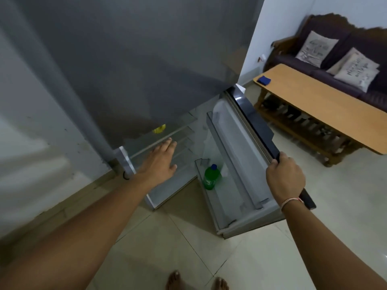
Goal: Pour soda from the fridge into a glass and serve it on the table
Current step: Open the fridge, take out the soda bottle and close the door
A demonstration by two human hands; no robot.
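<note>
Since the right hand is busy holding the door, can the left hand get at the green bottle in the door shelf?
Probably yes. The left hand is open and empty, the green bottle stands upright in the door shelf with its cap exposed, and nothing lies between them.

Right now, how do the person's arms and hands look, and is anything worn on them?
Both forearms are bare, with no sleeves in view. The left hand carries no ring, watch or band that can be seen. The right hand has a thin thread bracelet around its wrist, pale with a reddish strand. No gloves.

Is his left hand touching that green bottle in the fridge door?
Apart. The head view shows the open left hand over the shelves, a clear gap from the green bottle.
</note>
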